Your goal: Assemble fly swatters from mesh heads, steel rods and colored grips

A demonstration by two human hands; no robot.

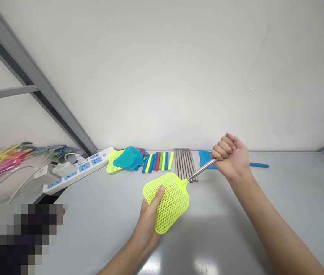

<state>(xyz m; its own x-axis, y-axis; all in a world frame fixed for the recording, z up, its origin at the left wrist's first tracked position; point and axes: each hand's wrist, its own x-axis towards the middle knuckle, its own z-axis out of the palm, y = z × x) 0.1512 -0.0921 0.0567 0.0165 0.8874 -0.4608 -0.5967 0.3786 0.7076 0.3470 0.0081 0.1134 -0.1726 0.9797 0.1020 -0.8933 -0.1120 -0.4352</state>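
A yellow perforated fly swatter head (175, 202) is pinched in my left hand (149, 214), the thumb lying across its mesh. From its neck a thin metal rod (203, 169) slants up to the right, its near end meeting the neck. My right hand (232, 156) is closed in a fist around the rod's other end, which the fingers hide. Behind that fist lies a blue fly swatter (204, 158), its blue handle (259, 165) showing to the right. Several bare metal rods (182, 162) lie side by side behind the yellow head.
Coloured handle grips (157, 162) lie in a row on the grey table (93, 221). Left of them is a pile of swatter heads (129, 157). Farther left are a power strip (78, 172) with plugs and a bag of colourful items (4, 164). A white wall (162, 76) stands behind.
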